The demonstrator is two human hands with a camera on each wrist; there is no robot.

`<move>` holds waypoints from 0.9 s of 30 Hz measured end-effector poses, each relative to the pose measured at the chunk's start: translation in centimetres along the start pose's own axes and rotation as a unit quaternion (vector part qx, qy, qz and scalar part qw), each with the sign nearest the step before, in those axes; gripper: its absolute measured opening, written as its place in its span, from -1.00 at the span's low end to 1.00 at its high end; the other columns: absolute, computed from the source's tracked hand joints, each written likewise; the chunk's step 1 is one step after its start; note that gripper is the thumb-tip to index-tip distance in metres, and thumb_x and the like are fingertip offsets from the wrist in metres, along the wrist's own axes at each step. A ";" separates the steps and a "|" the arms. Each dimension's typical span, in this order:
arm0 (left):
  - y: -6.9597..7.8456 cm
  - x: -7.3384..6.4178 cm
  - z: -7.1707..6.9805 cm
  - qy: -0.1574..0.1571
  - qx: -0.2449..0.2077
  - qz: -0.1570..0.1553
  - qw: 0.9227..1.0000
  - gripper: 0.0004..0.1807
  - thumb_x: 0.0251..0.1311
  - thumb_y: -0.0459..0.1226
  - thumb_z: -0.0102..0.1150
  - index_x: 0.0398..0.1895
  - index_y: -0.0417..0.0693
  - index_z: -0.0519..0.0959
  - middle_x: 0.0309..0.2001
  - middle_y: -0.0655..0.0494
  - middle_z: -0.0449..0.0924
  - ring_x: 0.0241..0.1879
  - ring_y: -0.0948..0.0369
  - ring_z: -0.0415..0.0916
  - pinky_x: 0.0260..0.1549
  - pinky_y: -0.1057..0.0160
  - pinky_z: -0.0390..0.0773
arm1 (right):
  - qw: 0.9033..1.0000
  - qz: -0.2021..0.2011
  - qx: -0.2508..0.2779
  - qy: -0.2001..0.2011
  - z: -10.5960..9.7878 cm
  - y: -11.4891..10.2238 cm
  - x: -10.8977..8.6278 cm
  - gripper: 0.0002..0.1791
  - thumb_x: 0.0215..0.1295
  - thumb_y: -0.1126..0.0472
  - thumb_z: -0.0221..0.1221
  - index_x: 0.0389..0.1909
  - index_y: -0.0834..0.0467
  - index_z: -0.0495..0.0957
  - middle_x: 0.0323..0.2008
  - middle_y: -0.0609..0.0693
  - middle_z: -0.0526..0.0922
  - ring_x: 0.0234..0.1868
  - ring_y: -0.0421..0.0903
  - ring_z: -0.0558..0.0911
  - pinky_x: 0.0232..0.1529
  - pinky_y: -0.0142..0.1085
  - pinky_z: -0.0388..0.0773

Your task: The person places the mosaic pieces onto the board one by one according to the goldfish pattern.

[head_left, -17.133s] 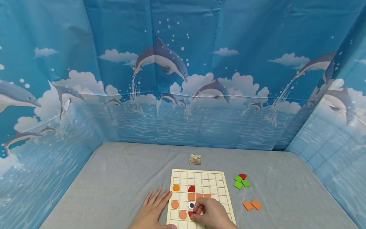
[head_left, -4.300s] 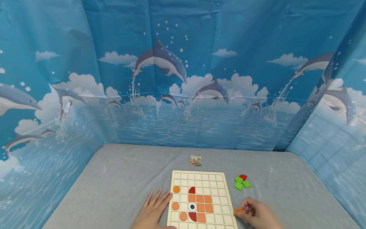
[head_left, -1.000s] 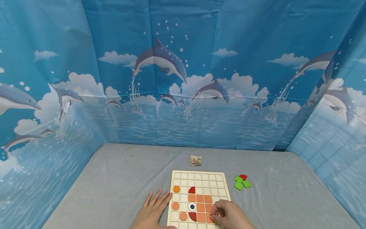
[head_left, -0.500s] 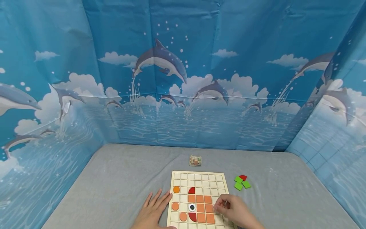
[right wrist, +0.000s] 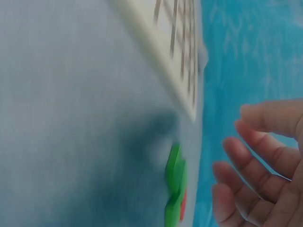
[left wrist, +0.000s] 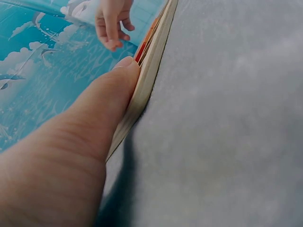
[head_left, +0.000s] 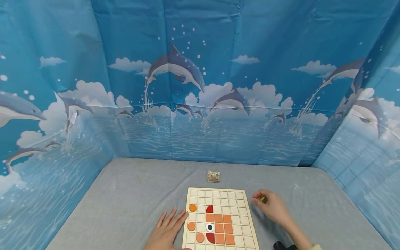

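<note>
My left hand [head_left: 167, 231] lies with spread fingers against the left edge of a cream gridded board [head_left: 225, 201]; in the left wrist view its thumb [left wrist: 106, 92] presses the board's side. On the board sit orange square tiles [head_left: 219, 228], red quarter-circle tiles [head_left: 209, 209], orange round tiles [head_left: 191, 226] and a white eye tile [head_left: 210, 227]. Right of the board, my right hand [head_left: 272, 206] hovers over the loose tiles, largely hiding them. The right wrist view shows its fingers loosely bent and holding nothing, above green tiles [right wrist: 174, 168] and a red tile [right wrist: 183, 205].
A small patterned card [head_left: 213, 176] lies beyond the board on the grey cloth [head_left: 140, 187]. A dark object [head_left: 279, 246] shows under the right forearm. Blue dolphin-print curtain [head_left: 187, 132] encloses the back and sides.
Since the earliest frame, more orange squares have been set on the board, the last at the lower right of the block. My right hand has since moved right and away to the green tiles.
</note>
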State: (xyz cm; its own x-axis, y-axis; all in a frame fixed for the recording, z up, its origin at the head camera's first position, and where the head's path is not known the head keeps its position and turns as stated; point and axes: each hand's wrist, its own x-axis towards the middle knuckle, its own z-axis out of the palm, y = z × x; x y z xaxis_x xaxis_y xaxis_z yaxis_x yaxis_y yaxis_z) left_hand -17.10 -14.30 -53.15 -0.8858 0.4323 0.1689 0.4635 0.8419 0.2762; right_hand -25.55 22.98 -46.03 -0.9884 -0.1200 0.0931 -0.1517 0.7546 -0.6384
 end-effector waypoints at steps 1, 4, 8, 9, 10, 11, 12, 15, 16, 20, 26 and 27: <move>0.0 0.0 0.0 0.000 0.000 0.000 1.000 0.08 -0.06 0.52 -0.12 0.46 0.09 0.16 0.41 0.20 0.15 0.38 -0.03 0.03 0.22 -0.15 -0.01 | 1.000 0.001 -0.014 0.000 -0.2 0.4 0.3 -0.93 0.18 0.26 0.28 -0.33 0.16 0.63 -0.46 -0.09 0.55 -0.51 -0.14 0.44 -0.56 -0.27 0.39; 0.0 0.0 0.1 -0.003 0.000 -0.002 1.000 0.08 -0.06 0.52 -0.13 0.46 0.10 0.16 0.41 0.21 0.14 0.39 -0.02 0.02 0.23 -0.16 0.00 | 0.999 0.000 -0.044 -0.002 -0.6 1.7 1.1 -0.85 0.17 0.24 0.29 -0.26 0.22 0.64 -0.38 -0.04 0.56 -0.42 -0.11 0.47 -0.45 -0.20 0.44; 0.0 0.0 0.0 -0.006 -0.002 -0.004 1.000 0.09 -0.06 0.52 -0.13 0.46 0.09 0.16 0.41 0.21 0.14 0.39 -0.02 0.02 0.23 -0.18 0.03 | 0.997 -0.003 -0.076 0.003 -0.8 3.0 1.7 -0.76 0.13 0.26 0.32 -0.19 0.28 0.64 -0.31 0.04 0.53 -0.33 -0.04 0.51 -0.34 -0.09 0.50; 0.0 0.0 0.0 -0.006 -0.001 -0.003 1.000 0.09 -0.06 0.52 -0.13 0.46 0.09 0.16 0.41 0.21 0.14 0.38 -0.02 0.02 0.23 -0.18 0.04 | 0.996 -0.004 -0.085 0.005 -0.8 3.2 1.8 -0.74 0.12 0.27 0.32 -0.18 0.29 0.64 -0.31 0.05 0.52 -0.32 -0.03 0.51 -0.32 -0.07 0.50; 0.0 0.0 0.0 -0.004 -0.001 -0.003 1.000 0.09 -0.06 0.52 -0.13 0.46 0.08 0.16 0.41 0.20 0.15 0.38 -0.03 0.03 0.23 -0.18 0.04 | 0.996 -0.003 -0.091 0.006 -0.7 3.3 1.9 -0.74 0.11 0.28 0.32 -0.18 0.31 0.63 -0.31 0.05 0.51 -0.31 -0.02 0.51 -0.31 -0.05 0.50; 0.0 0.0 0.0 -0.004 -0.002 -0.003 1.000 0.09 -0.06 0.52 -0.13 0.46 0.08 0.16 0.41 0.20 0.15 0.38 -0.03 0.02 0.23 -0.18 0.04 | 0.995 -0.001 -0.097 0.007 -0.7 3.4 2.0 -0.73 0.10 0.29 0.32 -0.18 0.32 0.63 -0.31 0.06 0.51 -0.31 -0.01 0.50 -0.29 -0.04 0.49; 0.0 0.0 0.0 -0.003 -0.001 -0.002 1.000 0.09 -0.06 0.52 -0.13 0.46 0.08 0.16 0.41 0.20 0.15 0.38 -0.03 0.02 0.23 -0.18 0.04 | 0.995 0.002 -0.101 0.007 -0.6 3.5 2.0 -0.73 0.10 0.30 0.32 -0.18 0.33 0.63 -0.31 0.06 0.50 -0.30 0.00 0.50 -0.28 -0.03 0.49; 0.0 0.0 0.0 -0.005 0.002 -0.001 1.000 0.09 -0.06 0.52 -0.14 0.47 0.09 0.14 0.41 0.20 0.14 0.38 -0.02 0.02 0.23 -0.17 0.04 | 0.994 0.010 -0.106 0.004 -0.5 3.8 2.1 -0.74 0.10 0.34 0.31 -0.18 0.36 0.62 -0.32 0.08 0.48 -0.29 0.01 0.47 -0.26 -0.01 0.47; 0.0 0.0 0.1 -0.005 0.002 -0.001 1.000 0.09 -0.06 0.52 -0.14 0.47 0.09 0.14 0.41 0.20 0.13 0.39 -0.02 0.02 0.23 -0.17 0.04 | 0.994 0.011 -0.106 0.005 -0.5 3.9 2.2 -0.74 0.10 0.34 0.31 -0.18 0.37 0.62 -0.32 0.08 0.48 -0.29 0.01 0.47 -0.25 -0.01 0.47; 0.0 0.0 0.1 -0.009 -0.001 -0.005 1.000 0.10 -0.06 0.52 -0.13 0.47 0.08 0.15 0.41 0.20 0.14 0.38 -0.03 0.02 0.24 -0.18 0.04 | 0.994 0.004 -0.107 0.010 -0.4 4.3 2.3 -0.74 0.11 0.36 0.29 -0.17 0.40 0.61 -0.33 0.10 0.47 -0.31 0.02 0.46 -0.25 -0.01 0.47; 0.2 0.1 0.0 -0.025 -0.012 -0.022 0.999 0.12 -0.09 0.53 -0.11 0.47 0.08 0.15 0.41 0.19 0.14 0.40 -0.02 -0.01 0.26 -0.17 0.00 | 0.995 -0.004 -0.093 0.027 -0.5 5.1 2.6 -0.78 0.15 0.42 0.21 -0.18 0.44 0.59 -0.32 0.17 0.48 -0.33 0.06 0.49 -0.28 0.01 0.49; 0.2 0.1 0.0 -0.024 -0.010 -0.022 0.999 0.12 -0.10 0.54 -0.11 0.46 0.08 0.16 0.41 0.18 0.14 0.40 -0.01 -0.01 0.26 -0.17 0.00 | 0.996 0.000 -0.090 0.028 -0.6 5.2 2.7 -0.79 0.14 0.43 0.21 -0.19 0.44 0.59 -0.33 0.17 0.48 -0.33 0.06 0.49 -0.29 0.00 0.50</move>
State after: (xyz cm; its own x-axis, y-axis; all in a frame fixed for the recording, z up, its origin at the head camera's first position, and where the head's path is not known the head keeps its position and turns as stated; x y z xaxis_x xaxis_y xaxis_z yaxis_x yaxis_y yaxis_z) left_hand -17.14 -14.11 -53.04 -0.9052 0.4105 0.1098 0.4239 0.8540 0.3016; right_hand -28.96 26.92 -48.65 -0.9864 -0.0882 0.1387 -0.1458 0.8589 -0.4909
